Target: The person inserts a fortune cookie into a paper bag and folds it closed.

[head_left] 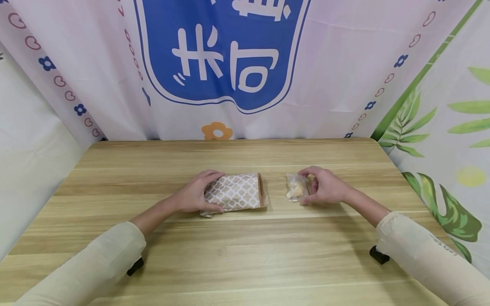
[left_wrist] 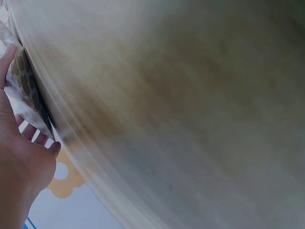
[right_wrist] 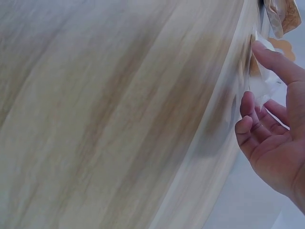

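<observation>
Wooden table (head_left: 245, 255) carries a patterned paper bag (head_left: 237, 191) at its middle, gripped at one end by the left hand (head_left: 195, 195). Just beside the bag's open mouth, the right hand (head_left: 325, 187) pinches a clear-wrapped pastry (head_left: 295, 188) (flat on the table). Bagging seems underway; next, the mouth needs opening.

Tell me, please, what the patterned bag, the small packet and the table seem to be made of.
The patterned bag looks like matte kraft paper: brown, with creased edges. The small packet seems to be clear glossy plastic film; its pale contents show through. The table shows light wood grain, possibly laminate.
</observation>
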Motion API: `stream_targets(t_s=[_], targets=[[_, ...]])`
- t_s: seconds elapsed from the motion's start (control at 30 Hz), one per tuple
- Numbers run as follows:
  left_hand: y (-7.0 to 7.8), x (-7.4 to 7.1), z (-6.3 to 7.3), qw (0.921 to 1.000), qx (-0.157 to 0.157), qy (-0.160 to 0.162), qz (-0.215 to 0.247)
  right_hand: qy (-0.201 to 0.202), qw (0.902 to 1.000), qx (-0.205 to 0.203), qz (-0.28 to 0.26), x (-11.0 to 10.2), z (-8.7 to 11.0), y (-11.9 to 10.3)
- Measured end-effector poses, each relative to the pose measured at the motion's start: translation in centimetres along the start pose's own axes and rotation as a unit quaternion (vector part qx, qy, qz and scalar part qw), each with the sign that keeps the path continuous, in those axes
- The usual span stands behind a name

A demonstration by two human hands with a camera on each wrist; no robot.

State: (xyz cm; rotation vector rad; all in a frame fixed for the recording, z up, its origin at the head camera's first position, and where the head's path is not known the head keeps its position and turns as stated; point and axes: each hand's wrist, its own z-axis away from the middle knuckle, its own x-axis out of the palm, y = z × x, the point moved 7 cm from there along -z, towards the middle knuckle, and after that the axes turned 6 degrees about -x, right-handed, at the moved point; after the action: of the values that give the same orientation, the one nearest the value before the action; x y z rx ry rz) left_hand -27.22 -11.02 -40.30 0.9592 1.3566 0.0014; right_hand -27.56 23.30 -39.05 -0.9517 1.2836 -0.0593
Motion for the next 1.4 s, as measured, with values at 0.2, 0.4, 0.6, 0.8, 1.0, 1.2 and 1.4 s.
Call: stream_targets(t_s=[0.2,0.4,0.6,0.8,1.0,1.2,1.4], targets=[[0.0,0.0,0.0,1.0000,-0.003,0.001,-0.002,0.016,0.9996,-0.004,-0.021,-0.2,-0.2,-0.2],[0.0,-0.1,-0.1,1.0000,-0.005,0.000,-0.001,0.028,0.9984,-0.017,-0.046,-0.4,-0.3,-0.9],[-0.1,-0.1,-0.1,1.0000,-0.006,0.000,-0.003,0.028,0.9970,-0.028,-0.066,-0.3,-0.6,-1.7],[0.0,-0.1,-0.1,1.0000,-0.006,-0.001,-0.003,0.025,0.9950,-0.047,-0.085,0.2,-0.8,-2.5],[0.0,0.0,-0.1,1.0000,-0.007,-0.003,-0.003,0.021,0.9938,-0.058,-0.092,0.6,-1.1,-3.3],[-0.1,0.0,0.0,1.0000,-0.007,-0.004,0.002,0.019,0.9932,-0.064,-0.095,0.9,-1.4,-4.1],[-0.1,0.0,0.0,1.0000,-0.008,-0.004,0.001,0.013,0.9913,-0.082,-0.102,1.4,-1.8,-4.9]])
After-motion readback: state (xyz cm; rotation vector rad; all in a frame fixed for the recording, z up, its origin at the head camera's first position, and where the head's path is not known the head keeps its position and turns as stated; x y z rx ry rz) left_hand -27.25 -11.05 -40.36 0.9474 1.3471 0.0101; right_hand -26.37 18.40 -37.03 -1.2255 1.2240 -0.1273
